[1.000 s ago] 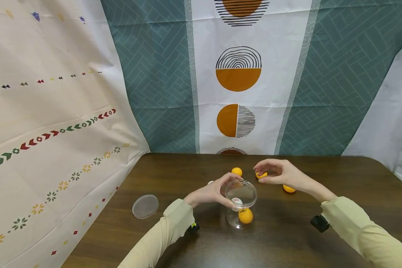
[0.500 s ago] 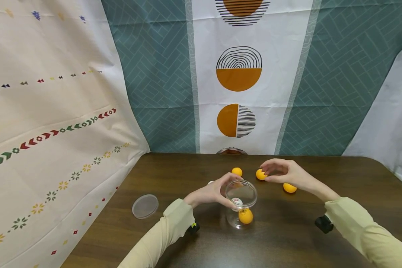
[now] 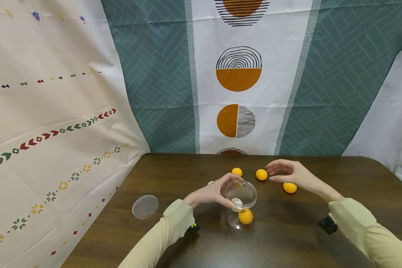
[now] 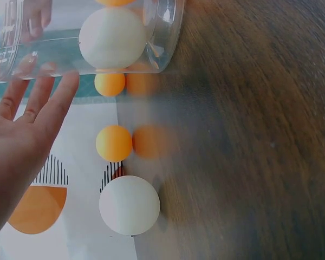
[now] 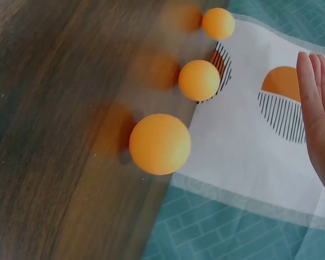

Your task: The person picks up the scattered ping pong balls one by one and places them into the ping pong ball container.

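My left hand [image 3: 212, 192] grips a clear plastic jar [image 3: 255, 199] near its open rim, fingers behind and thumb in front. A white ping-pong ball [image 3: 236, 203] and an orange ping-pong ball [image 3: 245, 216] lie inside the jar. My right hand [image 3: 296, 174] is raised over the table with loosely bent fingers and nothing between them. Just left of its fingertips sits an orange ball [image 3: 261, 174]; another orange ball [image 3: 290, 187] lies below the palm. The right wrist view shows that hand [image 5: 320, 119] off to the side, apart from the orange balls.
One more orange ball [image 3: 236, 171] lies behind the jar. A white ball [image 4: 129, 205] rests on the table, mostly hidden behind my left hand in the head view. A round clear lid [image 3: 145, 206] lies at the left on the dark wooden table [image 3: 281, 238]. Curtains hang behind.
My right hand has drifted right, away from the middle orange ball, which is now fully uncovered. The left hand and jar have stayed in place.
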### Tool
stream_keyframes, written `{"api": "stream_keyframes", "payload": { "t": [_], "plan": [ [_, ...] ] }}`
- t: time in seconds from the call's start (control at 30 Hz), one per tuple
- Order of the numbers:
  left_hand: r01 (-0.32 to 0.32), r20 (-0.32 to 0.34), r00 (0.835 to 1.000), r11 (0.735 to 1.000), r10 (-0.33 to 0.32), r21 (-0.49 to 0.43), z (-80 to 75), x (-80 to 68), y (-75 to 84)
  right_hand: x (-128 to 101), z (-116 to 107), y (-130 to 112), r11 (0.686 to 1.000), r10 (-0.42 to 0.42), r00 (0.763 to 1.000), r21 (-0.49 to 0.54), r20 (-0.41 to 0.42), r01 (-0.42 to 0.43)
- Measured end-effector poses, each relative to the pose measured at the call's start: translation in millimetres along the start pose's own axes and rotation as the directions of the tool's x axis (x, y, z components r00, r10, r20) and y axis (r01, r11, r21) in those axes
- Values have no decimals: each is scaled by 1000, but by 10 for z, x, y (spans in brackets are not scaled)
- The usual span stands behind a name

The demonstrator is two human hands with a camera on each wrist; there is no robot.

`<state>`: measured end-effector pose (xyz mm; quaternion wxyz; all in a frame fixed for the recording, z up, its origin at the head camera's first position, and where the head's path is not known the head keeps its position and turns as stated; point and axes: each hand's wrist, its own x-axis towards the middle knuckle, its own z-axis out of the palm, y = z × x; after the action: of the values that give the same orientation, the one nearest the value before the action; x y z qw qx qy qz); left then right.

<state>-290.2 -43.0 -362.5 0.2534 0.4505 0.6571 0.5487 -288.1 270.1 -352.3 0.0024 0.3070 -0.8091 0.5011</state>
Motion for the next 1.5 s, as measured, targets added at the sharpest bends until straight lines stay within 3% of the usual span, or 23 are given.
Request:
{"api": "stream_keyframes", "payload": {
  "t": [1.5],
  "plan": [
    [9, -7, 1000, 1000, -9, 21, 2, 1, 13, -274, -285, 402, 996, 34, 992, -75, -123, -44]
  ]
}}
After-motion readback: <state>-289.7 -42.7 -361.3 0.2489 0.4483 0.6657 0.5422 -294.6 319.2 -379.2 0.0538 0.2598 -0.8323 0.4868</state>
